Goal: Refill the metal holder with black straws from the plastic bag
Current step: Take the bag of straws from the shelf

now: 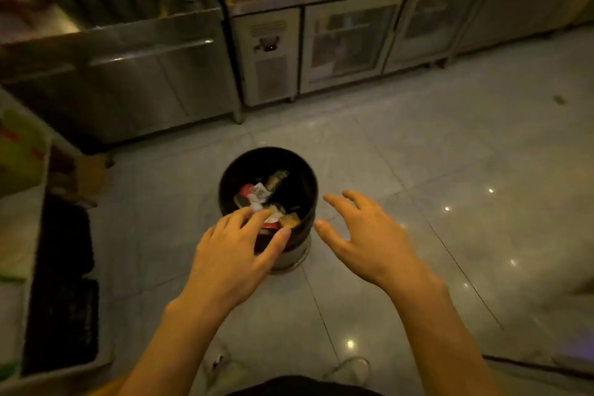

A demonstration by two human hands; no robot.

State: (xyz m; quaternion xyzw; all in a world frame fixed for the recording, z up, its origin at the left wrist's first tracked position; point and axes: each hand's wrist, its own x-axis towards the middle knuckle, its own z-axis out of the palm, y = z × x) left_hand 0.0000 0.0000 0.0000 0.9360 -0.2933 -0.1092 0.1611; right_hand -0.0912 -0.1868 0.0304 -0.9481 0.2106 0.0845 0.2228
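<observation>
While both hands hover spread and empty, the left hand (236, 254) hides the near rim of a round black bin (302, 183) of blurred litter; the right hand (363, 235) sits at the bin's 4 o'clock. Straws, bag and holder cannot be made out.

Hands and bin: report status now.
Left hand open, empty, over the bin rim. Right hand open, empty, beside it. Bin holds mixed trash. No straws, bag or holder in view.
</observation>
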